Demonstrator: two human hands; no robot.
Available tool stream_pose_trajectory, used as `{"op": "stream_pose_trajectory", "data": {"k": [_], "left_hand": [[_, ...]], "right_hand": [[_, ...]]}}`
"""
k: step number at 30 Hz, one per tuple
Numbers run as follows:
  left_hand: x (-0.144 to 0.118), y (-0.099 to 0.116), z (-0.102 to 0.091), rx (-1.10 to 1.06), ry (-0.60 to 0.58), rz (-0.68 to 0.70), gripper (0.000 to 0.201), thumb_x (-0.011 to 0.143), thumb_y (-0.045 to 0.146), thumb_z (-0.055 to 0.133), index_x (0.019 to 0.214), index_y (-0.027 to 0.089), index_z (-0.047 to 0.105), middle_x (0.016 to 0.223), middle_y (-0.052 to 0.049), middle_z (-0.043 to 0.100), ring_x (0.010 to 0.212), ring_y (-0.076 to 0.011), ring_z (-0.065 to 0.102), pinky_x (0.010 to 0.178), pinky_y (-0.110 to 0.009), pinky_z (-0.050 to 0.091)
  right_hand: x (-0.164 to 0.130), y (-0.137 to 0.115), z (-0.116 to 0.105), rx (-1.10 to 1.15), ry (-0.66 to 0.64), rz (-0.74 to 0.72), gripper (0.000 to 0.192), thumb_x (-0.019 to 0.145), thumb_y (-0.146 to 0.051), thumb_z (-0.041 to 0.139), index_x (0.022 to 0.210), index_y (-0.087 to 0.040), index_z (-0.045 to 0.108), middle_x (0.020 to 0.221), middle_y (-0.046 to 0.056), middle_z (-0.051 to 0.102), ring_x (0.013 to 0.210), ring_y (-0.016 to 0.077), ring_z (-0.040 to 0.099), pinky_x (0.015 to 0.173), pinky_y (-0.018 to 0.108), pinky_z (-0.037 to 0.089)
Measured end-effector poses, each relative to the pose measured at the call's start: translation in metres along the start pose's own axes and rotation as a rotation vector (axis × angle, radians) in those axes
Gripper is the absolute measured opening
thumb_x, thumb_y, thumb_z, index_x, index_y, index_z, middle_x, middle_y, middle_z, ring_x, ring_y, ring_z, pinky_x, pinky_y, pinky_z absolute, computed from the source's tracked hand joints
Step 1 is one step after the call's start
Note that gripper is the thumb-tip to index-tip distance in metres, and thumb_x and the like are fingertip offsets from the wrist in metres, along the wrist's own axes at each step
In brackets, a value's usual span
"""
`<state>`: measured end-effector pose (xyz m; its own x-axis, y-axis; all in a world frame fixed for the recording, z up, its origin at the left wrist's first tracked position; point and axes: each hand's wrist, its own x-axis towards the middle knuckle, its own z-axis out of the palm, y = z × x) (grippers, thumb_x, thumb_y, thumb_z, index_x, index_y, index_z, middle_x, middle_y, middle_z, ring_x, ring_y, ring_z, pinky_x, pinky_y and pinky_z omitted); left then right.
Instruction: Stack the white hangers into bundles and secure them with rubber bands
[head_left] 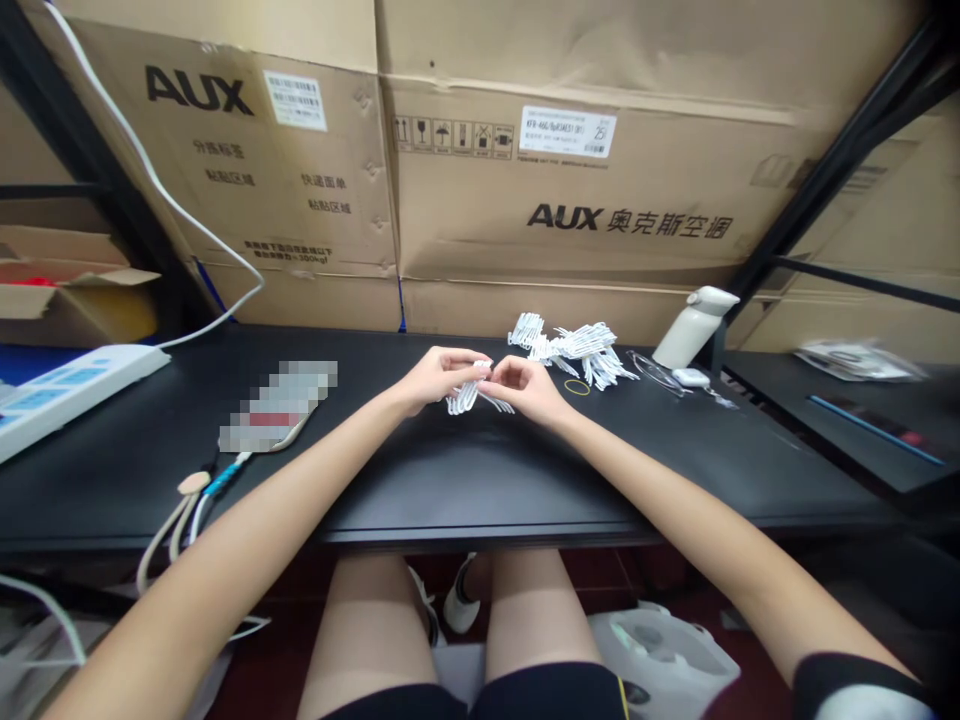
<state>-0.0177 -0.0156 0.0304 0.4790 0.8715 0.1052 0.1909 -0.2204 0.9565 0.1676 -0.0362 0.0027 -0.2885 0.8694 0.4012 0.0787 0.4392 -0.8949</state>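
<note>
Item: white clip bundle [471,396], pinched at its top between my left hand [433,375] and right hand [527,385], fingers narrow, low over the desk [450,480] middle. Handling, I judge: keep prongs aligned, grip light. Nearby: clip pile [574,350], rubber band [577,387].

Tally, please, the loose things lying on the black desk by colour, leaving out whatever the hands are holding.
White: 3 - power strip, bottle, clip pile
Yellow: 1 - rubber band
Clear: 1 - glasses
Total: 5
</note>
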Motion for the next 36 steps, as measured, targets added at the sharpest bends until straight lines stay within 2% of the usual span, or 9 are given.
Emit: {"op": "stream_pose_trajectory", "data": {"k": [2,5,10,15,19,24,27,34,36], "left_hand": [[-0.0011,0.0021,0.0006,-0.026,0.033,0.018,0.053,0.069,0.049,0.070,0.110,0.015,0.067,0.096,-0.011,0.071,0.076,-0.0171,0.062,0.052,-0.021,0.039],[-0.0028,0.0050,0.0013,-0.049,0.060,0.046,0.054,0.070,0.048,0.070,0.112,0.015,0.065,0.106,-0.014,0.070,0.084,-0.0209,0.064,0.055,-0.022,0.041],[-0.0031,0.0049,0.0026,-0.057,0.083,0.070,0.056,0.071,0.048,0.070,0.114,0.013,0.063,0.109,-0.016,0.069,0.089,-0.0238,0.065,0.058,-0.024,0.044],[0.0002,-0.0016,0.0034,-0.099,0.044,0.105,0.059,0.070,0.050,0.071,0.114,0.012,0.062,0.110,-0.017,0.068,0.091,-0.0254,0.066,0.066,-0.029,0.049],[0.0013,-0.0036,0.0035,-0.144,0.032,0.132,0.058,0.070,0.049,0.071,0.113,0.011,0.062,0.110,-0.018,0.068,0.091,-0.0245,0.066,0.073,-0.032,0.050],[0.0006,-0.0019,0.0024,-0.069,0.016,0.099,0.056,0.074,0.052,0.067,0.115,0.015,0.059,0.106,-0.015,0.069,0.077,-0.0185,0.066,0.059,-0.024,0.046],[0.0004,-0.0018,0.0017,-0.060,0.000,0.090,0.058,0.075,0.051,0.065,0.120,0.016,0.056,0.102,-0.014,0.070,0.072,-0.0160,0.065,0.057,-0.023,0.044],[-0.0019,0.0009,0.0008,-0.030,0.012,0.059,0.062,0.074,0.056,0.064,0.124,0.021,0.057,0.105,-0.014,0.070,0.086,-0.0205,0.065,0.062,-0.024,0.044],[-0.0018,0.0019,0.0010,-0.015,0.022,0.052,0.064,0.073,0.058,0.063,0.124,0.020,0.057,0.102,-0.013,0.070,0.084,-0.0204,0.065,0.062,-0.025,0.044]], "right_hand": [[0.0007,-0.0010,-0.0024,-0.048,-0.025,0.023,0.032,0.068,-0.042,0.074,0.065,-0.017,0.056,0.058,-0.003,0.057,0.053,0.0096,0.054,0.055,0.024,0.046],[0.0004,-0.0019,-0.0028,-0.068,-0.070,0.057,0.034,0.073,-0.048,0.068,0.068,-0.015,0.061,0.061,0.000,0.061,0.055,0.0110,0.057,0.056,0.026,0.048],[-0.0009,-0.0019,-0.0012,-0.042,-0.125,0.064,0.038,0.078,-0.051,0.061,0.076,-0.014,0.066,0.068,0.005,0.068,0.058,0.0125,0.061,0.055,0.025,0.050],[-0.0023,-0.0035,-0.0020,-0.051,-0.137,0.056,0.040,0.078,-0.053,0.061,0.074,-0.014,0.067,0.064,0.005,0.068,0.052,0.0123,0.061,0.055,0.026,0.051],[-0.0027,-0.0034,-0.0011,-0.105,-0.106,0.013,0.039,0.079,-0.052,0.060,0.068,-0.014,0.063,0.058,0.003,0.064,0.048,0.0110,0.057,0.052,0.025,0.048],[-0.0027,-0.0031,0.0000,-0.104,-0.089,-0.004,0.038,0.079,-0.051,0.060,0.067,-0.015,0.061,0.055,0.001,0.061,0.046,0.0103,0.054,0.050,0.024,0.047],[-0.0027,-0.0039,0.0005,-0.086,-0.081,0.004,0.038,0.078,-0.052,0.061,0.068,-0.015,0.062,0.055,0.001,0.060,0.047,0.0104,0.054,0.050,0.025,0.047],[-0.0024,-0.0063,0.0012,-0.058,-0.088,0.014,0.039,0.076,-0.053,0.062,0.067,-0.015,0.062,0.054,0.001,0.060,0.046,0.0104,0.054,0.051,0.025,0.047],[-0.0025,-0.0073,0.0014,-0.045,-0.084,0.020,0.039,0.076,-0.053,0.063,0.066,-0.015,0.061,0.054,0.000,0.060,0.046,0.0101,0.054,0.050,0.024,0.047]]}}
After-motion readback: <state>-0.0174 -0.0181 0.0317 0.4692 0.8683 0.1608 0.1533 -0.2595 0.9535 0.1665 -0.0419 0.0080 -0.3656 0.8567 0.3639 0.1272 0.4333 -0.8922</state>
